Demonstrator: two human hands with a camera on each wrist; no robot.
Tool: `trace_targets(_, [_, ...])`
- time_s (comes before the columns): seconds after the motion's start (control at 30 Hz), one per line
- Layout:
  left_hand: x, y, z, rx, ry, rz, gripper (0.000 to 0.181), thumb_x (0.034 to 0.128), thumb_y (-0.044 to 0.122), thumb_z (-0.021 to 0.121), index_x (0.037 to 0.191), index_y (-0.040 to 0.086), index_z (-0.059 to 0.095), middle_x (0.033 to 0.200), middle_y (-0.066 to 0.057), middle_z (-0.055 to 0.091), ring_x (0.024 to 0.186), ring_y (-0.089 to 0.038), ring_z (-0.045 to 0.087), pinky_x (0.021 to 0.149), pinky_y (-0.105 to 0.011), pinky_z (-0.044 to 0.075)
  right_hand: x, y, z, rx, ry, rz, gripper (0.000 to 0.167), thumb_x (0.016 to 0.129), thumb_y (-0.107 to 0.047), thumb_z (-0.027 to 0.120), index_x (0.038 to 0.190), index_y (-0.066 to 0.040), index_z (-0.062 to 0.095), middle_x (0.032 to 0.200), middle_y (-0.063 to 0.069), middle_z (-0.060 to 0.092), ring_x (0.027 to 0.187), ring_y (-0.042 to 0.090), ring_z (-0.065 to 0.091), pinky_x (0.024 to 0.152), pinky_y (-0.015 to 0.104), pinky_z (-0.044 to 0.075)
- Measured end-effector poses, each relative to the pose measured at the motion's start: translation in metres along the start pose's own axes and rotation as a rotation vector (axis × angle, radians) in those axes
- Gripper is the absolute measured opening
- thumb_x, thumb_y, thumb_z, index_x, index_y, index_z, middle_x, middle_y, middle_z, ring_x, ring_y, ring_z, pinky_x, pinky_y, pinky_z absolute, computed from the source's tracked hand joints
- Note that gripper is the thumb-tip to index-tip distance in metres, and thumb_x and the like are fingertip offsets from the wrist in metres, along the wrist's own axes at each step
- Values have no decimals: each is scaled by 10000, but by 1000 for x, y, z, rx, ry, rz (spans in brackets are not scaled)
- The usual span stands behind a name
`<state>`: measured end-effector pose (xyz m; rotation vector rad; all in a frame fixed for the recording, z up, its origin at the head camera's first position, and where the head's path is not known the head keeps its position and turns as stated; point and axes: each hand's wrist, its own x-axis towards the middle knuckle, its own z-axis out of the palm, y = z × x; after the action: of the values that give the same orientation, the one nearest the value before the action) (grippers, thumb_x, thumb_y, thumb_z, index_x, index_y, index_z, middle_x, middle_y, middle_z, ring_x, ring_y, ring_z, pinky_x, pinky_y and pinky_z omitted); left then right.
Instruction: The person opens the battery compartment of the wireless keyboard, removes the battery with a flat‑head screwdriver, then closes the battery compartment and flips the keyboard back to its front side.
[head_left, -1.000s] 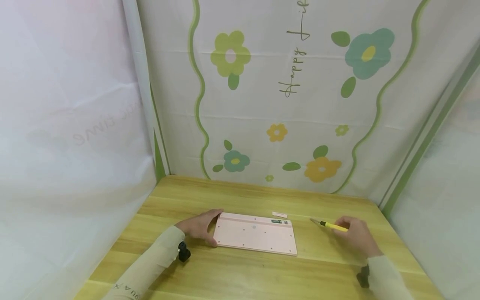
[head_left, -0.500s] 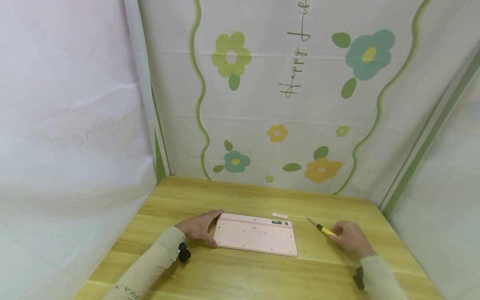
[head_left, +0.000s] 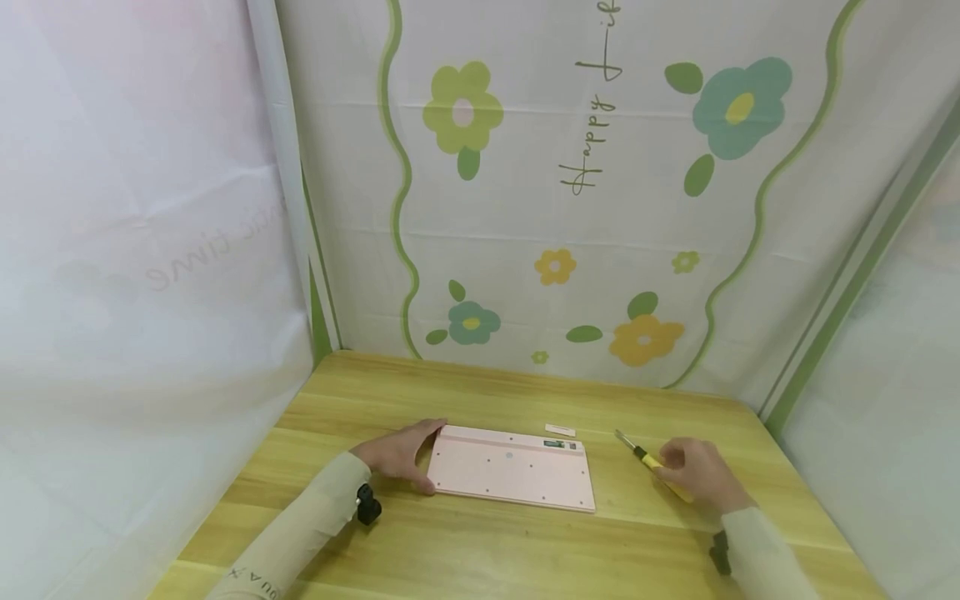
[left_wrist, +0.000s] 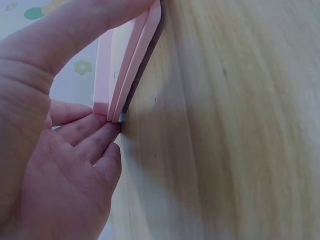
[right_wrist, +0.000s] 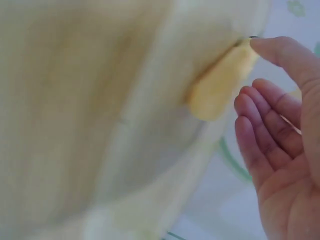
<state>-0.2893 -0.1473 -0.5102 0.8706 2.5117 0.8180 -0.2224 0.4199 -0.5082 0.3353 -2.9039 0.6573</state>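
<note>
A pink keyboard (head_left: 510, 479) lies face down on the table, with several small screw holes across its back. My left hand (head_left: 400, 454) grips its left end, thumb at the near corner and fingers at the far one; the left wrist view shows the keyboard (left_wrist: 131, 65) between them. Near its far right corner is an uncovered compartment (head_left: 558, 445) with something green inside. Right of the keyboard, my right hand (head_left: 702, 471) pinches a yellow-handled screwdriver (head_left: 641, 453), shaft pointing away and left. In the right wrist view, the thumb touches the blurred handle (right_wrist: 220, 87); the other fingers lie loose.
A small pale pink cover (head_left: 560, 430) lies just behind the keyboard. The wooden table (head_left: 480, 550) ends at a floral cloth wall (head_left: 510, 208), with cloth walls also at left and right.
The right hand has shifted left and slightly nearer, and the screwdriver has turned so its handle slants more towards me under the hand. The left hand and keyboard stay put.
</note>
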Motion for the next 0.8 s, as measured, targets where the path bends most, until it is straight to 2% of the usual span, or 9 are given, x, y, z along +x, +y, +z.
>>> trace_targets(0.17, [0,0,0,-4,-2,-4,1257,747,422,964,1680,46,210,1735,-185,268,1609,-395,276,1280,-603,293,9,-19,-13,6,-22,-88,355,873,-192,866,1136,18,752,1073,144,776,944,258,729,817,410,632])
trace_targets(0.33, [0,0,0,-17,-3,-5,1258,745,412,968,1680,48,209,1735,-184,267,1610,-398,273,1280,-607,291,23,-48,-19,-5,-73,-172,355,883,-177,860,1163,9,744,1101,137,766,972,278,725,853,467,625])
trace_targets(0.53, [1,-1,1,-13,-5,-5,1260,746,419,964,1681,52,205,1736,-180,265,1610,-393,274,1280,-604,293,45,-75,-7,1,-116,-279,322,871,-136,864,1136,6,750,1084,145,764,954,290,736,854,464,631])
trace_targets(0.8, [1,-2,1,-9,-3,-3,1260,746,421,963,1682,55,203,1738,-176,263,1612,-388,271,1282,-601,291,67,-111,17,34,-161,-370,286,881,-89,833,1117,46,744,1068,178,760,928,276,727,831,423,637])
